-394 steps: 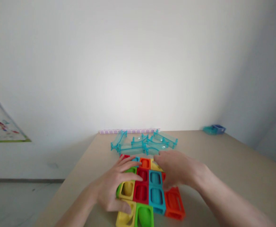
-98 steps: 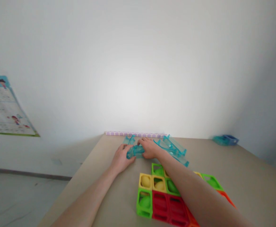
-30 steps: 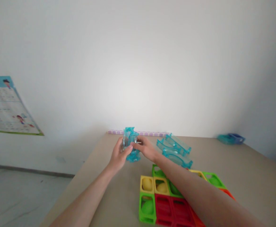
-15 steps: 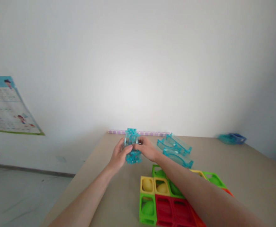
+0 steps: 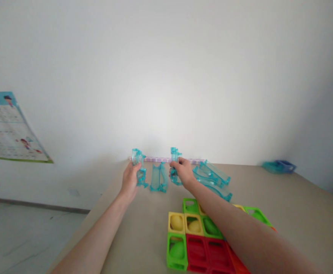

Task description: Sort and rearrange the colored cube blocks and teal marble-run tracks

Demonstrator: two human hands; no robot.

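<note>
My left hand is closed on a clear teal plastic piece, held upright near the table's back left. To its right, my right hand grips another clear teal piece, also upright. Between the two hands a teal track-like piece lies on the table, touched by neither. Several more teal pieces lie to the right of my right hand, partly behind my right forearm.
Green, yellow and red hollow blocks sit joined on the table, partly under my right forearm. A purple patterned strip runs along the wall. Blue and teal items lie back right. A poster hangs left.
My hands have moved apart from the bundle of teal pieces they held together. Each now holds a piece, and a teal piece shows on the table between them.
</note>
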